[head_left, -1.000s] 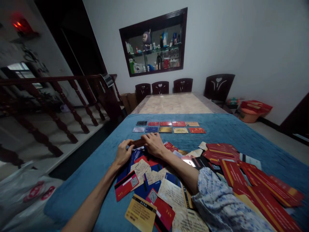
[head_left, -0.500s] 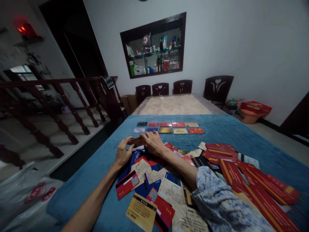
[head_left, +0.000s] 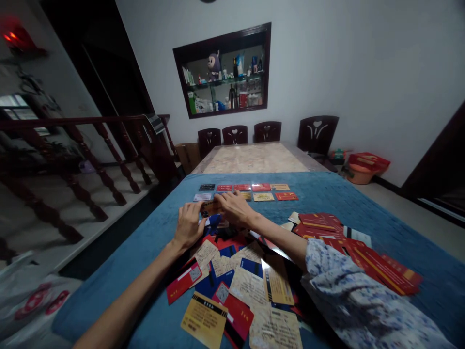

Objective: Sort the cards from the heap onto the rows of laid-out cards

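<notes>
A brownish card [head_left: 211, 208] stands tilted between my hands, above the far end of a loose card pile [head_left: 232, 271]. My left hand [head_left: 188, 224] is closed on its left end, with a blue card [head_left: 213, 220] and a white edge close by the thumb. The fingers of my right hand [head_left: 235, 207] are closed on the card's right end. Just beyond my hands lie two rows of cards, with a black card [head_left: 207, 187] at the back left and a red card [head_left: 286, 196] at the front right. My right hand partly hides the front row.
Red cards [head_left: 323, 225] are heaped to the right of my right arm. A blue cloth [head_left: 145, 232] covers the near table, and the bare tabletop [head_left: 254, 157] shows behind. Chairs [head_left: 317, 133] stand around the far end. White plastic bags [head_left: 32, 295] are at the lower left.
The view has swung slightly to the right. Both hands still hold the card, and more of a blue card shows beside my left thumb. Cards beneath my right forearm have shifted.
</notes>
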Available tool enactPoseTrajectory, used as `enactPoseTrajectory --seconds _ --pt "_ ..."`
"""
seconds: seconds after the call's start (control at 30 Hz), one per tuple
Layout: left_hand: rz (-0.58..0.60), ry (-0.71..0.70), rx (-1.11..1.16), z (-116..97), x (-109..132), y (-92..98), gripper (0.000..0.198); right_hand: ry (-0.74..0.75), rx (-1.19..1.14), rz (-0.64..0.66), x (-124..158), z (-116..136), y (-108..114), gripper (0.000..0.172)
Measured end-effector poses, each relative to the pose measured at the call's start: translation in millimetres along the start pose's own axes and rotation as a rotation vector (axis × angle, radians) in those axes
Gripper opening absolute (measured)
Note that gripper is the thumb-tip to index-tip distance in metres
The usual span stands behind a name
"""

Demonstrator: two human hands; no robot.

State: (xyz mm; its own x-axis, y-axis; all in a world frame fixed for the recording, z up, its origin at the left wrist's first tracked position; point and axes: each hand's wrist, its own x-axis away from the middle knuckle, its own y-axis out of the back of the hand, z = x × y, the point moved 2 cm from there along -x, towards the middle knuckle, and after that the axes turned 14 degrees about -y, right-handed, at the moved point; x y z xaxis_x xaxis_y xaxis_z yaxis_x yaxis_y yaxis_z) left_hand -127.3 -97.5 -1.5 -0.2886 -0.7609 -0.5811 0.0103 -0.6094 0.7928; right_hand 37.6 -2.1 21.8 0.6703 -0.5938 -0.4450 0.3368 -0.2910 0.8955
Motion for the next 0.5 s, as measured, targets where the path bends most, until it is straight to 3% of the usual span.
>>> enactPoseTrajectory --seconds 0.27,0.5 --pt "0.045 -0.106 -0.012 -27.1 -38.6 -3.3 0.050 -0.044 0.078 -0.034 15.0 -43.7 17.6 0.051" --pt "0.103 -0.157 -0.014 -56.2 -76.0 -8.9 0.049 -0.048 0.111 -0.110 32.0 -86.7 29.2 0.040"
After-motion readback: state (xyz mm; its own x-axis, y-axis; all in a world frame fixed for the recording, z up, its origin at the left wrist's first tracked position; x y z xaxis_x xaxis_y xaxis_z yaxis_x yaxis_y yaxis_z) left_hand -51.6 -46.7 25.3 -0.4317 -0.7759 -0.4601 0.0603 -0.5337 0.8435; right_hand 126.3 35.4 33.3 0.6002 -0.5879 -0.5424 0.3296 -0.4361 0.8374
